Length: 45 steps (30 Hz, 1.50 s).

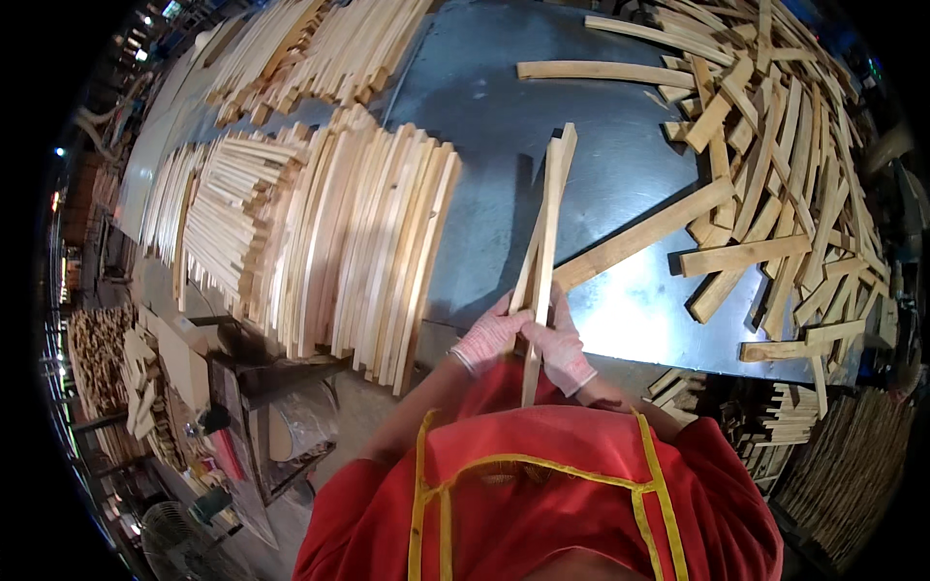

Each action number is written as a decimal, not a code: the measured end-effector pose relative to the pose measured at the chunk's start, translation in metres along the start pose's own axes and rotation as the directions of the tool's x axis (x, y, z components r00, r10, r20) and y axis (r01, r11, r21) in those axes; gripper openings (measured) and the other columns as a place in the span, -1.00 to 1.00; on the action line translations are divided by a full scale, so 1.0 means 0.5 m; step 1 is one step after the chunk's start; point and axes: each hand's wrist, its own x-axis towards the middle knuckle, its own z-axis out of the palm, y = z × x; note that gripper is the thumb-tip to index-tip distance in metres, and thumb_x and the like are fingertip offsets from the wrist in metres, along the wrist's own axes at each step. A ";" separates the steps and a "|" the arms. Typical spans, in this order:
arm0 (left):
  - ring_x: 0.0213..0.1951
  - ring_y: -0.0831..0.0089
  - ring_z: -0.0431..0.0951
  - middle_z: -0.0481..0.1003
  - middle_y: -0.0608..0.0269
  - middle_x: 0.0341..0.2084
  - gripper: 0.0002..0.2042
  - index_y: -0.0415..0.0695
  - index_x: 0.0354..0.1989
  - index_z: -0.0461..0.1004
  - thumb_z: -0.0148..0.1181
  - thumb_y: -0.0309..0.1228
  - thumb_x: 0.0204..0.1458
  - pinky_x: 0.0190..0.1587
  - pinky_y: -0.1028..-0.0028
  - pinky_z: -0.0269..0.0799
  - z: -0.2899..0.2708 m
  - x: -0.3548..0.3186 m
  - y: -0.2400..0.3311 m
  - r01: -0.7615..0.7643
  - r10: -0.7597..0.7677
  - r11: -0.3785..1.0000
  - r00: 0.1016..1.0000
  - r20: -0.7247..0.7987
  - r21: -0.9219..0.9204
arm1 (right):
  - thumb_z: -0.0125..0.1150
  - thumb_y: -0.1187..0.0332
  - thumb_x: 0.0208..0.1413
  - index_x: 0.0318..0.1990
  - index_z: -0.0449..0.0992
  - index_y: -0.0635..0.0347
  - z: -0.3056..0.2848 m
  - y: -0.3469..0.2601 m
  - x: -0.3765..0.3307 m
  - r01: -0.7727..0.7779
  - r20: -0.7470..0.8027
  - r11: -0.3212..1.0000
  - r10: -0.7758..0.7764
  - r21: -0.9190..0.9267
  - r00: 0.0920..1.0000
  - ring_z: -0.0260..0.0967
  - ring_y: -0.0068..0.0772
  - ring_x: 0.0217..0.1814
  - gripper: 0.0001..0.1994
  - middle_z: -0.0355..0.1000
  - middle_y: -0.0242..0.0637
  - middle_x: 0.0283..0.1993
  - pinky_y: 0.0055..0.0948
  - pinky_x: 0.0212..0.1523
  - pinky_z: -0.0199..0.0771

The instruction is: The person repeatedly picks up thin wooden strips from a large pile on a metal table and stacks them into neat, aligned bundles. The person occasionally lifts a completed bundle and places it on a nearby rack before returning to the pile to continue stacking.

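left grip (492, 338), right grip (560, 351): clamped on crossed wooden strips (549, 223) | lengths mostly beyond both, away from body

Two slender, pale wooden strips (547, 247), crossed at a narrow angle, extend forward from between the left hand (492, 336) and right hand (562, 351).

Worktable with a smooth grey metal top (465, 87), its straight edges bowed by the lens. On the left side lie closely packed near rows of pale wooden strips (339, 232), their closest ends reaching the near edge, with further rows of strips (358, 44) beyond. On the right lies a disordered heap of slats (775, 184), crossing at many angles; a single slat (644, 229) slants over bare metal toward it.
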 end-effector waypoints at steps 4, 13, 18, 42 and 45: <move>-0.31 0.56 0.54 0.56 0.37 -0.26 -0.48 -0.05 0.41 0.37 0.18 -0.49 0.24 -0.28 0.52 0.48 -0.102 -0.088 0.024 0.124 -0.114 0.982 0.991 -0.074 0.145 | 0.18 0.57 0.23 0.57 0.01 0.14 0.090 -0.054 -0.004 0.028 -0.122 0.865 0.039 0.500 0.992 0.48 -0.40 -0.12 -0.23 0.45 -0.21 -0.13 -0.41 -0.13 0.59; 0.35 -0.11 0.38 0.40 -0.21 0.30 -0.30 -0.18 0.36 0.40 0.35 -0.08 0.06 0.40 0.03 0.28 -0.198 -0.228 -0.024 0.142 0.582 0.154 0.786 -0.206 0.978 | 0.15 0.00 0.26 0.36 0.30 0.42 0.206 -0.078 0.177 -0.026 0.213 0.579 0.341 -0.815 0.915 0.52 0.25 0.22 -0.30 0.55 0.33 0.13 -0.06 0.29 0.44; 0.43 -0.15 0.24 0.33 -0.15 0.38 -0.21 -0.23 0.41 0.33 0.38 -0.11 0.01 0.47 -0.01 0.15 -0.191 -0.219 0.027 0.305 0.707 -0.245 0.706 -0.045 0.920 | 0.23 -0.02 0.21 0.38 0.38 0.33 0.241 -0.099 0.199 0.061 0.433 0.739 0.323 -0.671 0.842 0.45 0.14 0.36 -0.28 0.50 0.18 0.28 -0.16 0.35 0.40; 0.21 0.10 0.57 0.52 -0.15 0.22 -0.23 -0.19 0.48 0.28 0.32 -0.13 0.09 0.29 0.31 0.43 0.096 0.038 0.049 -0.134 0.113 0.612 0.990 0.082 0.779 | 0.31 0.37 0.30 0.32 0.34 0.35 -0.566 -0.166 0.077 0.185 -0.559 0.982 -0.174 -0.038 0.810 0.54 -0.27 0.10 -0.50 0.48 -0.15 0.18 -0.26 0.12 0.62; 0.26 0.34 0.50 0.48 -0.03 0.30 -0.22 -0.27 0.50 0.23 0.36 -0.20 0.14 0.34 0.39 0.36 0.011 -0.023 -0.027 -0.152 0.195 0.760 0.981 0.001 0.632 | 0.39 0.41 0.24 0.40 0.29 0.40 -0.452 -0.064 0.068 0.145 -0.554 0.978 -0.205 -0.151 0.807 0.48 -0.20 0.18 -0.37 0.45 -0.10 0.24 -0.22 0.27 0.46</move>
